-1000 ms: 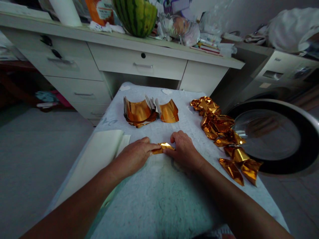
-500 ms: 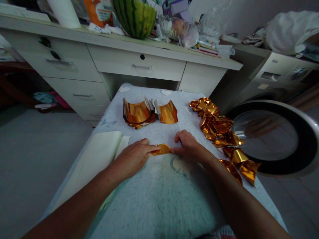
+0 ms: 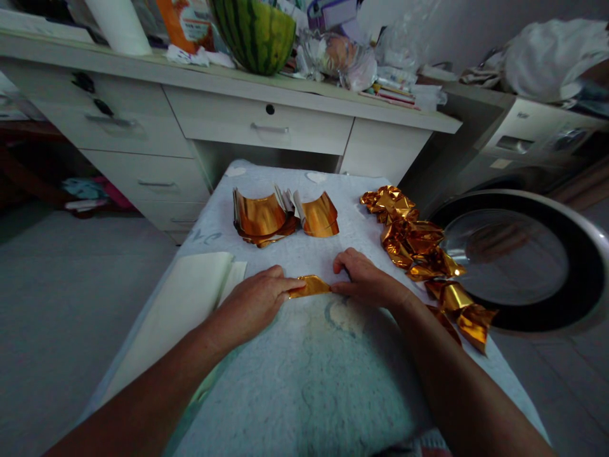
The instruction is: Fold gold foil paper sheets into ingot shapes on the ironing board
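Observation:
A small folded strip of gold foil paper (image 3: 311, 285) lies flat on the cloth-covered table in front of me. My left hand (image 3: 259, 298) is closed at its left end, with a finger pressed on top of the foil. At the right end, the thumb tip of my right hand (image 3: 364, 279) touches the foil, its other fingers curled above. Behind my hands stand two stacks of curved gold foil sheets, a larger stack (image 3: 261, 216) and a smaller stack (image 3: 320, 214). Folded gold foil pieces (image 3: 412, 238) lie in a heap along the right side.
Pale folded sheets (image 3: 174, 317) rest along the table's left edge. A desk with drawers (image 3: 266, 127) stands behind, bearing a cut watermelon (image 3: 259, 35) and clutter. To the right, the open round door (image 3: 587, 260) of a washing machine (image 3: 518, 136) comes close to the table.
My right hand has shifted slightly right along the foil strip, uncovering a little more of its right end. My left hand stays in place.

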Motion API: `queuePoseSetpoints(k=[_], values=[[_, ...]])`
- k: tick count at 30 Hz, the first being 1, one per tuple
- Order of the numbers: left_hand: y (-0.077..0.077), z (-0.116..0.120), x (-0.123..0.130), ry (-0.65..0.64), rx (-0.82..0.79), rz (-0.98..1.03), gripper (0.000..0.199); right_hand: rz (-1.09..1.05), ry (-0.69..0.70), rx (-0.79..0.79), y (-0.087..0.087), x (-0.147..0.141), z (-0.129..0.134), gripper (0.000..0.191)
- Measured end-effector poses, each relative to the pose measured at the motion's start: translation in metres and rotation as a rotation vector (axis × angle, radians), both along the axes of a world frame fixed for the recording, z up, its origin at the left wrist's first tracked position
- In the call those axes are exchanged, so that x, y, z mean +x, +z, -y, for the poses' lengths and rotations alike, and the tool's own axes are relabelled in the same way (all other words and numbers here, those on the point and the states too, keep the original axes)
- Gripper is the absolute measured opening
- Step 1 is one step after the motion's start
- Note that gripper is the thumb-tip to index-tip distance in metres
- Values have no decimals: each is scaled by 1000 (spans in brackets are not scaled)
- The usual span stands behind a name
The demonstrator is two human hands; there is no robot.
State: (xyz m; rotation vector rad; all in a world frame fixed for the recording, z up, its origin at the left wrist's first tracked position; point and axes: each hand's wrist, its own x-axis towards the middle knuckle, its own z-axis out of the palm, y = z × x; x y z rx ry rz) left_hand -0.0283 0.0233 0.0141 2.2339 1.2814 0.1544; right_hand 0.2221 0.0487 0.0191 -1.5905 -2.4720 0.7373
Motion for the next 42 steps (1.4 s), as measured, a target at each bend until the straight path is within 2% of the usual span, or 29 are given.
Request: queuePoseSetpoints(k=[8, 14, 21, 32, 37, 42], values=[[-2, 0, -1, -17, 18, 16, 46, -101, 42, 2, 4, 7, -1, 16], [-1, 2, -2, -28, 64, 36, 46, -188, 157, 79, 1, -10, 8, 26], [-1, 6, -1, 0, 100, 42, 42, -233, 211, 132, -1, -20, 12, 14], [-1, 6, 3, 81, 127, 97, 33, -301, 140, 172, -2, -23, 16, 12], [5, 7, 7, 113, 128, 153, 33, -243, 112, 247, -2, -25, 17, 5], [6, 9, 10, 173, 151, 201, 37, -218, 56, 235, -5, -26, 20, 10]])
